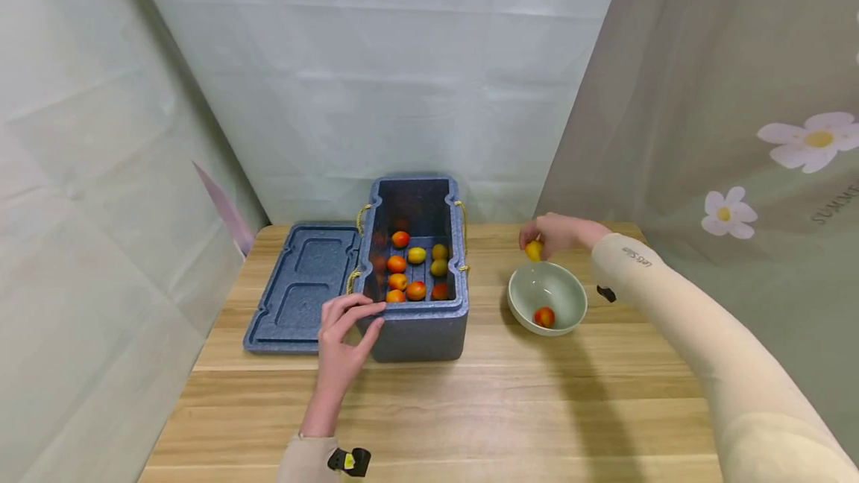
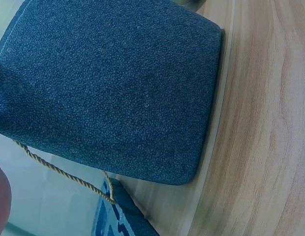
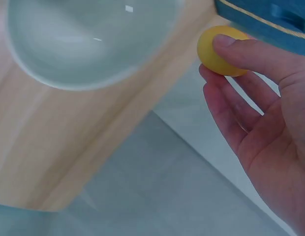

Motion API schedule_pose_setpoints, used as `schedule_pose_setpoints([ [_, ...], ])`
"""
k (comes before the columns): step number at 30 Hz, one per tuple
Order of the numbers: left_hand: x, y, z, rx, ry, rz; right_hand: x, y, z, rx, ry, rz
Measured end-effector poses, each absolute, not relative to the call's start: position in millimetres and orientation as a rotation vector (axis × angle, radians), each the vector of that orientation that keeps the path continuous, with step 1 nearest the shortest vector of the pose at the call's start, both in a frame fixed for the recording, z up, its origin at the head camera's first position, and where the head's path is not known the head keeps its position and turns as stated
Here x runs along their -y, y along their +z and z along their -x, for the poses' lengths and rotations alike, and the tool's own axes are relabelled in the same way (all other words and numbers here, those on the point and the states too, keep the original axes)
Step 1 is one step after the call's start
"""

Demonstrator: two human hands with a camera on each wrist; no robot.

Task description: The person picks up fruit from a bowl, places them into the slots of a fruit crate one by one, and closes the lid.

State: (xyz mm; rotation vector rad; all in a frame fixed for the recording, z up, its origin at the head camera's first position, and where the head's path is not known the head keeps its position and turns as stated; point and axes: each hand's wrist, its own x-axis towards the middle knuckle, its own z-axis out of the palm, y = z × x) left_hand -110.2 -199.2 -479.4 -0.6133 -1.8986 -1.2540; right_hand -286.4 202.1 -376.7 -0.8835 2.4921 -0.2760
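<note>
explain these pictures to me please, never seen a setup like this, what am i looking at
There is no machine here: a person works with two bare hands. The wide picture comes from a camera worn on the head, looking forward and down. The other two come from cameras on the left and right wrists, so each shows its own hand's work close up.

On the wood-grain table stands a blue-grey box holding red, orange and yellow fruits. A matching lid lies to its left. On the right, a pale green bowl holds one reddish fruit.

The right hand pinches a yellow fruit near the bowl's far rim. The left hand holds the box's near left corner.
</note>
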Motion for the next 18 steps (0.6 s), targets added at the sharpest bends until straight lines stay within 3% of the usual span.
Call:
schedule_pose_setpoints([
  [18, 199.7, -479.6, 110.3, 1.889, -1.246, 0.619, -147.6, -297.8, 312.5, -2.574, -0.390, 0.919],
])
